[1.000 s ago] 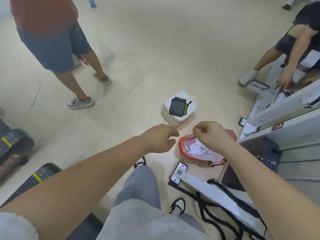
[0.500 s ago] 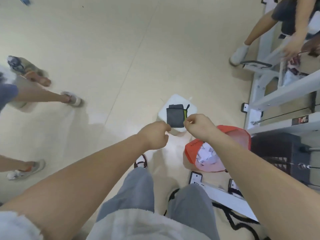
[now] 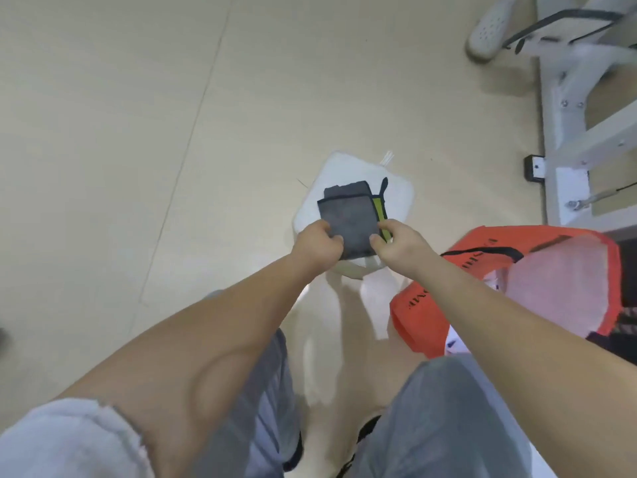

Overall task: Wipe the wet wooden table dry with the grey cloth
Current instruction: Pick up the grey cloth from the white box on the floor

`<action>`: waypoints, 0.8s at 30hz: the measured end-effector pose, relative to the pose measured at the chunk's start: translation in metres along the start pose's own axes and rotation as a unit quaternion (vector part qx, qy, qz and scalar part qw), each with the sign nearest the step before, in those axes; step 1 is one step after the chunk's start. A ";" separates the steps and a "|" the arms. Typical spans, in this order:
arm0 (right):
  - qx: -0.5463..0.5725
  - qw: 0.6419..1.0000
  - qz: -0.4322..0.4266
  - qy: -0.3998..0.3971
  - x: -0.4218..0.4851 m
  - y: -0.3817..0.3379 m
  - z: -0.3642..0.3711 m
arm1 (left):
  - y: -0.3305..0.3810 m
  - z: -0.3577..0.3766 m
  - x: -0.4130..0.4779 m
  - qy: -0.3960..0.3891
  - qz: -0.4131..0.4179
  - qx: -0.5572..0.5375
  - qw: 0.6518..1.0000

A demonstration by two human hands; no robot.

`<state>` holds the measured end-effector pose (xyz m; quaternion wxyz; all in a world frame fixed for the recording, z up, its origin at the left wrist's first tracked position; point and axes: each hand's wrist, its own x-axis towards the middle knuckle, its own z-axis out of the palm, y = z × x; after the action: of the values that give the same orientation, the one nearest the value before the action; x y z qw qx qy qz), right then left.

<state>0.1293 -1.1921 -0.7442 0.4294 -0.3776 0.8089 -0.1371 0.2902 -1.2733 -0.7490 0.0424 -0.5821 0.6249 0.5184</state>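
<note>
A folded grey cloth with a yellow-green edge strip lies on a small white stool on the floor. My left hand pinches the cloth's near left corner. My right hand pinches its near right corner beside the yellow-green strip. Both hands are closed on the cloth, which still rests flat on the stool. No wooden table is in view.
An orange bag with white contents stands right of the stool. A white metal frame and another person's white shoe are at the top right. My knees in grey trousers fill the bottom. Beige floor lies to the left.
I have bent down closer to the stool. Both hands moved forward from above the floor and took hold of the cloth's near corners. The standing people at the left left the view.
</note>
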 end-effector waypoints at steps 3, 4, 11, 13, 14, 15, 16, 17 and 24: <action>-0.001 1.000 -0.014 -0.006 0.036 0.029 0.032 | -0.026 0.032 0.051 0.039 -0.044 -0.079 0.995; 0.001 1.000 -0.018 -0.008 0.044 0.037 0.041 | -0.033 0.041 0.064 0.053 -0.053 -0.093 0.993; -0.004 1.000 -0.025 -0.003 0.065 0.077 0.078 | -0.049 0.066 0.103 0.121 -0.054 -0.116 0.984; 0.065 0.997 -0.008 -0.030 0.068 0.078 0.075 | -0.040 0.068 0.097 0.097 -0.056 -0.152 0.982; 0.113 0.993 0.009 -0.038 0.066 0.074 0.070 | -0.034 0.067 0.090 0.084 -0.056 -0.179 0.979; 0.170 0.984 0.029 -0.034 0.060 0.068 0.063 | -0.026 0.066 0.082 0.076 -0.054 -0.203 0.975; 0.226 0.973 0.046 -0.020 0.049 0.062 0.056 | -0.018 0.065 0.071 0.067 -0.047 -0.217 0.973; 0.268 0.961 0.059 0.006 0.033 0.056 0.047 | -0.007 0.062 0.055 0.050 -0.042 -0.224 0.972; 0.414 0.890 0.191 0.023 -0.148 0.017 -0.050 | 0.098 0.037 -0.122 -0.099 -0.027 -0.166 0.981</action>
<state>0.1325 -1.0783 -0.6366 0.5458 -0.0008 0.7452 -0.3832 0.2330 -1.1851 -0.6269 0.0210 -0.5434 0.5074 0.6685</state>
